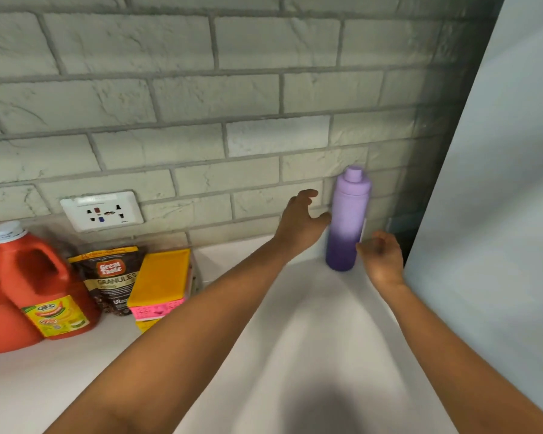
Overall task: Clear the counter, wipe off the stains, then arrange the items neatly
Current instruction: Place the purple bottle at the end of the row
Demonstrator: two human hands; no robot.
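Beside bottle [347, 220], open hands [342, 233].

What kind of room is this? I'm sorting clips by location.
Probably a home kitchen: a white counter against a brick-pattern wall, holding a red ketchup jug and a coffee granules pouch, with a wall socket above.

- A white worktop [60, 380] fills the lower frame, meeting a brick wall.
- Right of centre, a purple bottle [347, 220] stands upright.
- At lower left stand red jugs [35, 283], a coffee granules pouch [112, 277] and a yellow-lidded pink box [160, 283].
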